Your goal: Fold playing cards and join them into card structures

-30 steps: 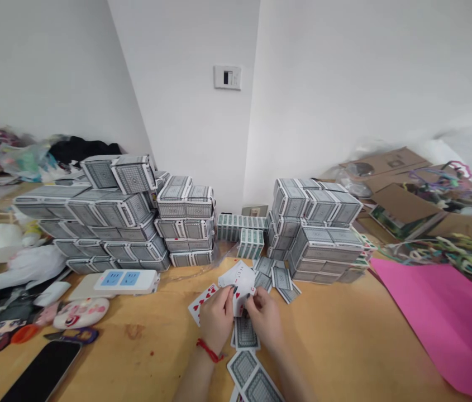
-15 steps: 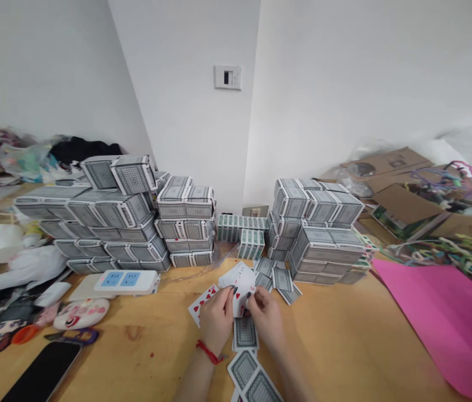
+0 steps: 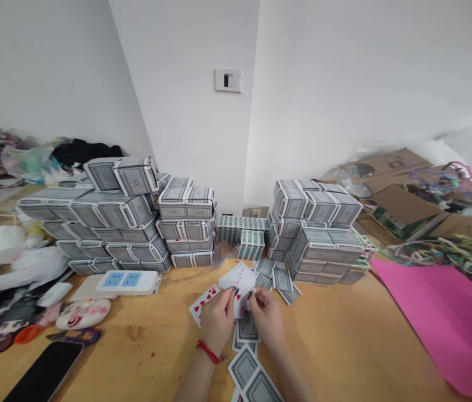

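Observation:
Between my two hands is a playing card (image 3: 239, 300) with red hearts, face up. My left hand (image 3: 218, 314), with a red string bracelet at the wrist, pinches its left edge. On the opposite edge are the closed fingertips of my right hand (image 3: 266, 314). Just beyond lie fanned white-faced cards (image 3: 236, 273), partly behind the held one. A hearts card (image 3: 203, 302) rests left of my left hand. Face-down grey-backed cards (image 3: 247, 328) lie below and between my hands, more grey-backed cards (image 3: 282, 278) to the upper right. The fingertips' undersides are hidden.
Tall stacks of folded-card blocks stand at left (image 3: 122, 209) and right (image 3: 328, 245), with green-edged blocks (image 3: 251, 243) between. A power strip (image 3: 127, 282), a phone (image 3: 45, 373) and small items fill the left. Pink paper (image 3: 440, 329) and cardboard boxes (image 3: 407, 206) are on the right.
A grey-backed card below my hands now sits farther up and right, offset from the one under it. Both hands stay almost in place, still holding the hearts card.

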### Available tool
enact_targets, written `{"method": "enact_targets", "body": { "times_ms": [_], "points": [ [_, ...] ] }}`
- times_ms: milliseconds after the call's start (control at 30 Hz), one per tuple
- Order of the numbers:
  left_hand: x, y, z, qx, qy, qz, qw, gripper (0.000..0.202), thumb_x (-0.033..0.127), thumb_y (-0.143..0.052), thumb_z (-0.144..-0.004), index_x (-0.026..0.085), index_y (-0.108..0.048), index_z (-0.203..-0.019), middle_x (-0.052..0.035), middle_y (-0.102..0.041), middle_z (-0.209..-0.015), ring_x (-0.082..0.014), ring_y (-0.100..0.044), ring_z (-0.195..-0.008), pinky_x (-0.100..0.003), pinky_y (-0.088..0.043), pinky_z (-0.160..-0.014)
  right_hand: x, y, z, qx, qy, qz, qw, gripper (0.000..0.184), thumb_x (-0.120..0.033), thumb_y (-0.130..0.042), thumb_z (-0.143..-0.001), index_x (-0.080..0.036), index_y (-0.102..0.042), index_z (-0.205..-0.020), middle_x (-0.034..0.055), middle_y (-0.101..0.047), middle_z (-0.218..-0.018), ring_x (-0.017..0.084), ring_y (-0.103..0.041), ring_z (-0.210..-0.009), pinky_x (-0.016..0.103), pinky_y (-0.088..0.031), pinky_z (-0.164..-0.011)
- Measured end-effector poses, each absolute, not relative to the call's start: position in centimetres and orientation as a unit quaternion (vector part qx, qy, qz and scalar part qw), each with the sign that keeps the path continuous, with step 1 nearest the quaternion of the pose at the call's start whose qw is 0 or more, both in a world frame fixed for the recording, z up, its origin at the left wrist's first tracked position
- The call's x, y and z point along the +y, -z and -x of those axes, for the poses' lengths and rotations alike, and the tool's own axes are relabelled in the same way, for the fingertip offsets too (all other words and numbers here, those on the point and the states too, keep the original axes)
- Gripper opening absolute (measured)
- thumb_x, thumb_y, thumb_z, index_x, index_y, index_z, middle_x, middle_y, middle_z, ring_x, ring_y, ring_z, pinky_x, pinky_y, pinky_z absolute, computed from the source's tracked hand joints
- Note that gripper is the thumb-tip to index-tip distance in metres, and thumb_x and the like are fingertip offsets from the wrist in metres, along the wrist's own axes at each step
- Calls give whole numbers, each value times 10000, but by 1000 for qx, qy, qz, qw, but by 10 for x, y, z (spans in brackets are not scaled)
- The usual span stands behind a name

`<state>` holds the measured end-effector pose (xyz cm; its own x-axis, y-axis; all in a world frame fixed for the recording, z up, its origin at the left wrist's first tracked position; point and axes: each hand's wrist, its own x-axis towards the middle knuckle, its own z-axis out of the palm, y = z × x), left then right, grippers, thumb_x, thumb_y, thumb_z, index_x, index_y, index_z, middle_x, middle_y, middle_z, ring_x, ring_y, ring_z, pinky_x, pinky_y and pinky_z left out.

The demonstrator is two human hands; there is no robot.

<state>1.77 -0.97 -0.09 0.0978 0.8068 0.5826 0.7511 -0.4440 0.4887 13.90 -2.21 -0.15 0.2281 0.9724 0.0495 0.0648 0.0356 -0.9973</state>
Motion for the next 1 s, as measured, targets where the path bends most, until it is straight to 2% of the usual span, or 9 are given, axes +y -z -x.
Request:
{"method": "enact_targets", "body": {
  "times_ms": [167, 367, 567, 700, 1000],
  "points": [
    [-9, 2, -18, 520, -409, -749, 36, 232, 240, -371, -816, 194, -598, -823, -37, -678, -698, -137, -628, -614, -221, -462, -557, -22, 2, -140, -468, -393, 574, 545, 236, -406, -470, -715, -178, -512, -670, 16, -576, -583, 154, -540, -547, 230, -431, -518],
    [-9, 3, -18, 518, -412, -749, 35, 226, 226, -378, -816, 192, -601, -832, -35, -680, -725, -136, -630, -635, -219, -467, -582, -20, 4, -141, -463, -411, 563, 548, 239, -387, -465, -719, -179, -540, -810, 31, -612, -669, 169, -568, -616, 248, -447, -560],
    [-9, 2, -19, 514, -410, -752, 40, 229, 235, -379, -812, 198, -605, -824, -36, -679, -704, -135, -627, -615, -214, -458, -557, -22, 4, -142, -474, -366, 600, 530, 231, -389, -451, -724, -181, -539, -677, 19, -579, -568, 156, -536, -534, 232, -418, -498],
    [-9, 2, -19, 513, -405, -755, 47, 235, 237, -370, -819, 193, -600, -835, -46, -677, -726, -138, -626, -636, -218, -457, -572, -21, 3, -144, -470, -370, 593, 539, 251, -403, -453, -721, -183, -571, -756, 34, -620, -639, 170, -570, -592, 245, -437, -537],
    [-10, 1, -19, 507, -398, -763, 49, 242, 244, -367, -820, 186, -601, -807, -46, -670, -706, -131, -618, -620, -215, -447, -566, -20, 8, -146, -458, -347, 620, 534, 239, -367, -474, -705, -170, -604, -742, 48, -641, -670, 179, -591, -635, 257, -440, -586]
  ]
}}
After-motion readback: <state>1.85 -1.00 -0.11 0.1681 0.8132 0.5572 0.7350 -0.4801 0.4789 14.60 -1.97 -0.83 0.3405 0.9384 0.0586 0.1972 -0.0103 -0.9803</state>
